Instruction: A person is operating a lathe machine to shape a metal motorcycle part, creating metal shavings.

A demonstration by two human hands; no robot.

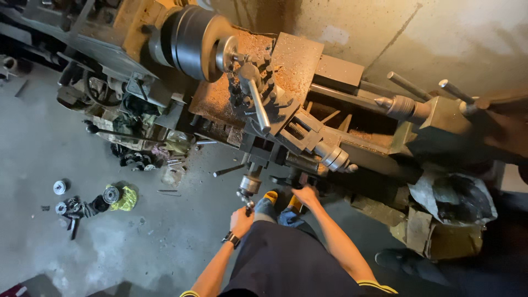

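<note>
Person stood at a rusty lathe (308, 104), seen from above. Left hand (241, 220), with a wristwatch (231, 238), had its grip closed round the small crank handle (248, 206) below the carriage handwheel (250, 184). Right hand (306, 195) had its grip curled on a dark lever (286, 180) at the carriage front. Chuck (192, 38) sat upper left, tailstock (407, 107) to the right. Loose metal parts (82, 206) and a yellow rag (126, 199) lay on the floor (44, 148), well apart from both hands

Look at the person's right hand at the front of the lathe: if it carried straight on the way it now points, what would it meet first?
The right hand points up at the lathe carriage, already at a dark handle on its front. That handle, then the carriage, probably comes first; depth is unclear.
</note>
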